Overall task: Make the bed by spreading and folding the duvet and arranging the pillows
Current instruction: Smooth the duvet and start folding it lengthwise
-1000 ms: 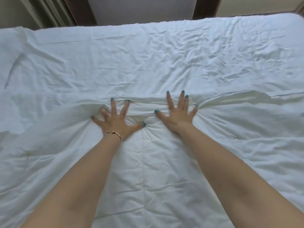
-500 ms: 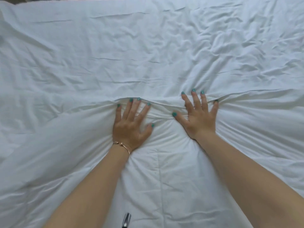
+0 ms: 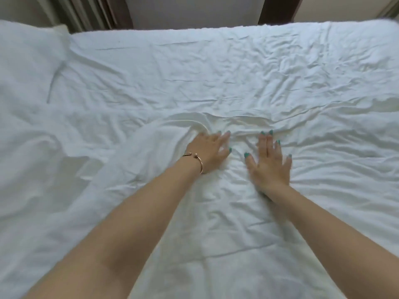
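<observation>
you're mid-spread here, left hand (image 3: 208,148) and right hand (image 3: 268,162) both flat with fingers out, pressing the bunched duvet (image 3: 216,212) edge mid-bed, so next i'd guess shove that ridge on toward the far side.

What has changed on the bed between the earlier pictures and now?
The left hand and right hand slid together, pushing the white duvet's folded edge away from the person; it now bunches into a ridge. Both hands remain flat on the duvet, gripping nothing. The wrinkled white sheet beyond looks unchanged.
</observation>
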Motion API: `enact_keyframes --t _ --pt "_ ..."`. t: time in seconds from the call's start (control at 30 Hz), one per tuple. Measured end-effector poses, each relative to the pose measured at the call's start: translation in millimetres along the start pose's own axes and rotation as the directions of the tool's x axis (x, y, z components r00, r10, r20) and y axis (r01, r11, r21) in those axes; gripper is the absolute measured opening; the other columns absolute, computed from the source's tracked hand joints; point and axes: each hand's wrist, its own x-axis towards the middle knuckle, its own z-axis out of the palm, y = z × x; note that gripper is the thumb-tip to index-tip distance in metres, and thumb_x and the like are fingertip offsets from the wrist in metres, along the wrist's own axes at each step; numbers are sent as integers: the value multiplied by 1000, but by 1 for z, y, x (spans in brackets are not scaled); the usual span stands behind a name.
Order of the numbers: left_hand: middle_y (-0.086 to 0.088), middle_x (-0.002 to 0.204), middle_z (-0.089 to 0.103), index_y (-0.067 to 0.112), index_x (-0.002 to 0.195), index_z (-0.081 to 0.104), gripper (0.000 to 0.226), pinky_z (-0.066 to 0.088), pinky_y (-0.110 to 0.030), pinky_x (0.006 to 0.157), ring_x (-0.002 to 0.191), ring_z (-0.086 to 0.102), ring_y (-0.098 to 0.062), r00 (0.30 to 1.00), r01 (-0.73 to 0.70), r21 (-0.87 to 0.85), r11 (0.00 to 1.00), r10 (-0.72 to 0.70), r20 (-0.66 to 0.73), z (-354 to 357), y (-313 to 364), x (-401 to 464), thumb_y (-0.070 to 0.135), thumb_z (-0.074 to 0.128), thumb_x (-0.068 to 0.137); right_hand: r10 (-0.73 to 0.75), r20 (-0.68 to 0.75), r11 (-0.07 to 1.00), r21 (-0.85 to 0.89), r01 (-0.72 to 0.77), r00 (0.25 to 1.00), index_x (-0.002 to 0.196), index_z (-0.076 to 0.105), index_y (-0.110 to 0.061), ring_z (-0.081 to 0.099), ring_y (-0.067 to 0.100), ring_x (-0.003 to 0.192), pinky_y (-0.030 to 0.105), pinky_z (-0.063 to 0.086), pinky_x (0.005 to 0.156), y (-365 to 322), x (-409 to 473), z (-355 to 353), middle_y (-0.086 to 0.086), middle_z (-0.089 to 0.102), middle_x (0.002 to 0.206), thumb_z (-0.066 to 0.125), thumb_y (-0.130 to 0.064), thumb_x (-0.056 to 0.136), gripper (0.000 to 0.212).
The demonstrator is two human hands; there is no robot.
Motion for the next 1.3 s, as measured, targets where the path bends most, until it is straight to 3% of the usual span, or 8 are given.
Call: enact_keyframes --t 0.33,0.47,0.57,0.77,0.93,1.1,1.2,1.3 --pt "5 159 20 36 151 13 62 -6 -47 118 148 7 -19 954 299 294 908 -274 -124 -104 -222 -215 58 30 96 -566 131 823 156 547 814 149 -7 -49 -3 24 150 51 15 118 -262 -75 -38 -10 -8 162 55 -67 83 92" --pt "4 162 0 37 149 -16 118 -21 -60 107 146 -19 -29 857 446 483 753 -515 10 -124 -298 -254 87 48 64 -492 319 839 -74 539 810 143 -22 -53 -10 34 148 55 32 109 -293 -75 -27 -11 -25 158 69 -67 71 117" --pt "0 154 28 25 150 -14 130 -17 -64 108 148 3 -23 858 456 422 784 -513 24 -116 -312 -253 86 54 58 -384 433 810 -266 522 816 142 -27 -49 2 34 147 52 37 105 -297 -69 -25 -10 -25 158 72 -70 65 128" --pt "0 122 58 38 129 43 56 40 -35 91 112 55 -24 942 326 146 934 -334 27 -104 -305 -244 53 65 80 22 560 764 -544 347 828 154 4 -32 21 32 144 47 31 111 -302 -58 -53 3 26 155 75 -68 62 122" --pt "-7 119 57 32 119 56 34 44 -37 85 108 56 -35 870 465 142 874 -422 -254 -218 -364 -264 30 65 86 -66 249 873 -455 177 966 112 57 -22 61 24 102 30 39 76 -296 -44 -86 0 62 108 79 -52 65 59" --pt "-16 127 46 26 133 47 49 33 -47 98 119 41 -38 714 659 325 678 -428 -554 -306 -411 -272 21 63 87 -161 -75 981 -118 152 984 137 30 -17 51 36 120 41 43 83 -326 -30 -86 13 33 138 76 -34 78 77" --pt "-12 146 22 27 149 25 75 6 -49 113 135 17 -31 780 530 426 734 -224 -584 -267 -381 -244 10 58 83 -128 -53 983 -136 120 990 148 4 -22 6 29 146 54 12 115 -334 -38 -50 11 0 154 74 -43 77 102" --pt "-6 153 25 32 147 30 60 5 -58 113 142 16 -27 906 299 385 873 -134 -401 -206 -331 -217 43 52 91 -161 -90 976 -161 145 983 141 30 -26 25 33 133 54 24 110 -329 -52 -20 8 23 144 62 -47 86 67"
